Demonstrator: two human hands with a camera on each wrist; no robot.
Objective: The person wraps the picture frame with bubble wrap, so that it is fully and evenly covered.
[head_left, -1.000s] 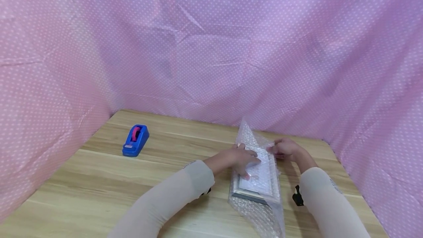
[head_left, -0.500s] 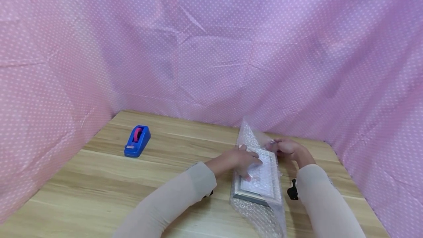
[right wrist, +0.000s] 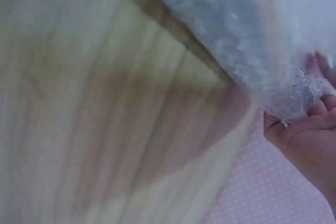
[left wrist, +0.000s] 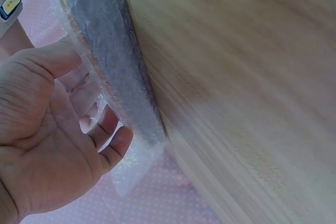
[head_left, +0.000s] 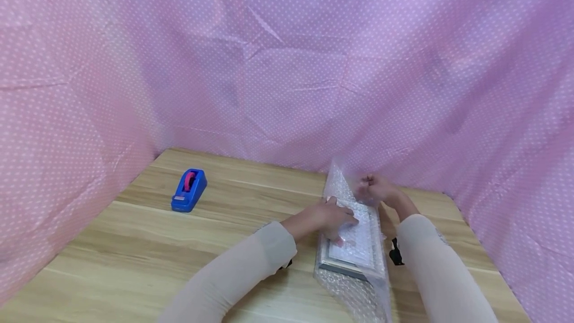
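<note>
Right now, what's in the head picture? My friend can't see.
A person's left hand rests on a frame in bubble wrap; the right hand pinches the wrap's far end. A blue tape dispenser sits to the left on the wooden table.

The left arm (head_left: pixel 264 248), in a long pale-beige fabric sleeve (head_left: pixel 215 283), slants forward from the near side of the light-brown, wood-grained desk (head_left: pixel 112 243) towards its right edge. The bare left hand (head_left: pixel 335 221) rests with its back upward and its fingers parted; the left wrist view shows the palm. The right arm (head_left: pixel 419 233), in a matching sleeve (head_left: pixel 444 273), slants towards the desk's far edge. The bare right hand (head_left: pixel 378 188), farther forward than the left, bends its fingers into a pinch near that edge.
</note>
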